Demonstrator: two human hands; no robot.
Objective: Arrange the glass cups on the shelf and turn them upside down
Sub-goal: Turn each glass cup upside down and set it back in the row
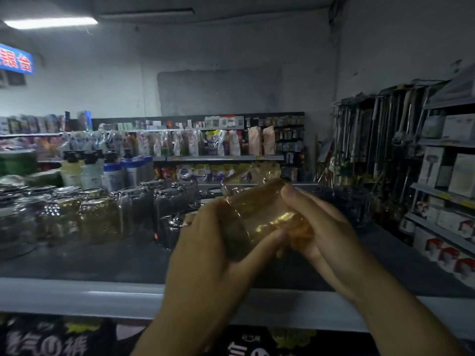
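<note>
Dim shop shelf (77, 263), amber glass cup (259, 217) tilted, gripped between left hand (208, 242), right hand (321, 224)

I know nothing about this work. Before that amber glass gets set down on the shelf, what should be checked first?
1. Grip: left hand and right hand both hold the amber cup: ok.
2. Cup upside down: it lies tilted on its side: not ok.
3. Bare spot on the shelf under the hands: ok.
4. Clear of the standing cups to the left: ok.
5. Glass free of chips or cracks: too dim, cannot tell.
</note>
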